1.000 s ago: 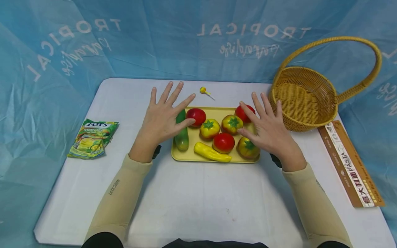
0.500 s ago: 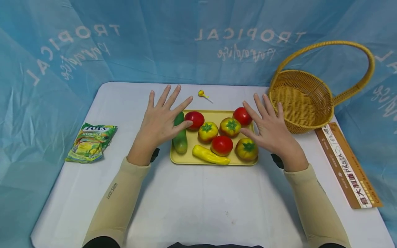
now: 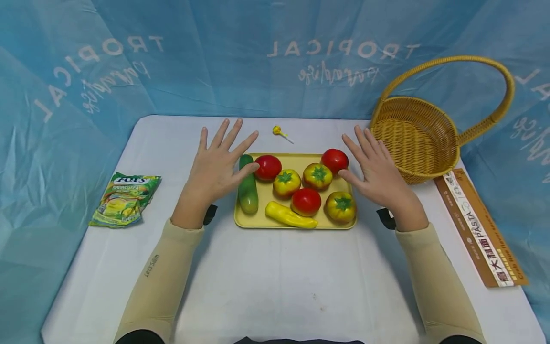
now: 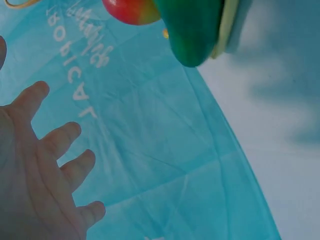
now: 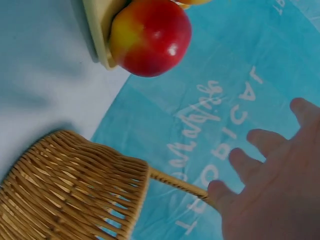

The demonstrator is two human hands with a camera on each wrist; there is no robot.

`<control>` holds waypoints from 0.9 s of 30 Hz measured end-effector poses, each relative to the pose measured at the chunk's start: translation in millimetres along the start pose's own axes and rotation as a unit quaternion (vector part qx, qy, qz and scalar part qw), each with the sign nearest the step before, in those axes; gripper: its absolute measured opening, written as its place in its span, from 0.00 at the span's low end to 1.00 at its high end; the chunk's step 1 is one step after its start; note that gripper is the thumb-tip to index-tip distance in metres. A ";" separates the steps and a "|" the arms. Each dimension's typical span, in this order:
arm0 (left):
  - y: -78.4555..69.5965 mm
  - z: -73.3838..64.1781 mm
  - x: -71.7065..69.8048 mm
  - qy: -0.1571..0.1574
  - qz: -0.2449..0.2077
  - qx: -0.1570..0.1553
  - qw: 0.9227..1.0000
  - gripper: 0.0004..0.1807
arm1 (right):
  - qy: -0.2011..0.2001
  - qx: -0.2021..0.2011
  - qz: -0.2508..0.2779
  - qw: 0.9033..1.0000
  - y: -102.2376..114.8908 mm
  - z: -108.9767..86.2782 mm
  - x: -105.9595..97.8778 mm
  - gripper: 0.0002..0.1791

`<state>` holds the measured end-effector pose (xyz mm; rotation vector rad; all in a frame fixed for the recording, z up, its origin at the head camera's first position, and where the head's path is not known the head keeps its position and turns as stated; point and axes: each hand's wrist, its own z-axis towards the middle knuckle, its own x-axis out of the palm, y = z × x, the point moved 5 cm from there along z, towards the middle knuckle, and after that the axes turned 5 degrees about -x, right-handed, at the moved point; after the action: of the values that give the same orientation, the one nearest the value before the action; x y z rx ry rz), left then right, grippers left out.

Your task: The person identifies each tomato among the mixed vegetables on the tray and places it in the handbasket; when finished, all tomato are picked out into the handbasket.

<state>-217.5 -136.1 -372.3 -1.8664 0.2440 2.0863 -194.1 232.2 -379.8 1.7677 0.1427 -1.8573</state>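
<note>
A shallow yellow tray (image 3: 296,225) of glossy plastic tomatoes, a cucumber (image 3: 248,193) and a pepper sits mid-tabletop (image 3: 275,282). The left hand (image 3: 215,167) and right hand (image 3: 378,174) hover flat either side, fingers spread, holding nothing. A woven wicker basket (image 3: 417,138) stands just right of the right hand.

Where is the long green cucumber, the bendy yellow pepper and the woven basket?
Long green cucumber (image 3: 248,191), head view, middle of its body.
Bendy yellow pepper (image 3: 289,216), head view, its middle.
Woven yellow basket (image 3: 418,174), head view, front wall.

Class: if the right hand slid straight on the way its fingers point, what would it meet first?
Probably nothing on the table: the right hand points up-left, between the red tomato and the basket, toward the blue backdrop. Depth is unclear.
</note>
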 end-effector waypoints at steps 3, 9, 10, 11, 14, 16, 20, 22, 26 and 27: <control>8.0 0.3 1.1 0.008 -0.013 -0.013 1.000 0.41 | -0.016 -0.004 0.029 0.999 -3.4 1.7 -0.7 0.46; 24.0 1.7 2.9 0.015 -0.057 -0.045 0.997 0.40 | -0.048 0.002 0.122 0.991 -10.0 4.4 -5.5 0.45; 26.4 1.7 3.5 0.014 -0.069 -0.051 0.996 0.40 | -0.054 0.004 0.139 0.989 -11.2 4.9 -6.2 0.45; 28.8 1.4 4.2 0.014 -0.086 -0.056 0.995 0.39 | -0.060 0.007 0.156 0.986 -12.4 5.3 -6.7 0.46; 37.0 -0.5 9.3 0.021 -0.157 -0.077 0.984 0.38 | -0.078 0.011 0.192 0.978 -16.0 6.7 -7.5 0.47; 43.4 -2.4 15.0 0.036 -0.209 -0.092 0.973 0.37 | -0.087 0.011 0.200 0.976 -18.1 7.9 -6.9 0.48; 56.9 -5.8 32.0 0.101 -0.300 -0.118 0.941 0.35 | -0.104 0.022 0.240 0.965 -23.0 11.4 -3.3 0.47; 61.5 -7.5 43.3 0.150 -0.345 -0.129 0.918 0.33 | -0.107 0.034 0.272 0.956 -25.4 13.5 -0.2 0.47; 63.6 -12.4 66.7 0.239 -0.418 -0.144 0.865 0.30 | -0.084 0.052 0.336 0.937 -30.7 17.6 10.8 0.47; 63.2 -13.6 71.6 0.254 -0.429 -0.144 0.855 0.29 | -0.074 0.054 0.345 0.934 -31.9 18.5 14.1 0.48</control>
<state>-233.4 -190.3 -450.4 -2.1003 -0.7076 1.0435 -224.8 245.9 -400.5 1.4662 -0.5790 -1.4742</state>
